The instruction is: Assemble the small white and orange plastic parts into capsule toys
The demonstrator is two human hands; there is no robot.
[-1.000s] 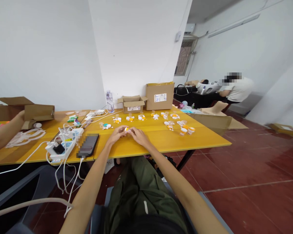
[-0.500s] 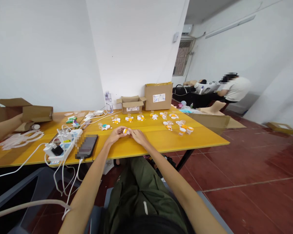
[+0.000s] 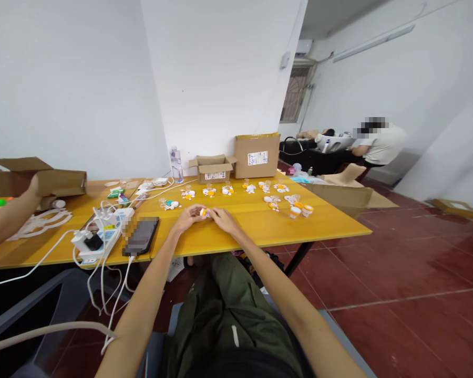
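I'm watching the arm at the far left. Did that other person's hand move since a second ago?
Yes. The other person's hand dipped lower and left half a second ago, then came back up against the open cardboard box, about where it began.

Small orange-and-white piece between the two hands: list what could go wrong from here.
The small orange-and-white piece is pinched by both the left hand and right hand above the yellow table; it could slip and drop. A sweeping elbow might snag the white cables by the phone, which sits near the table's edge.
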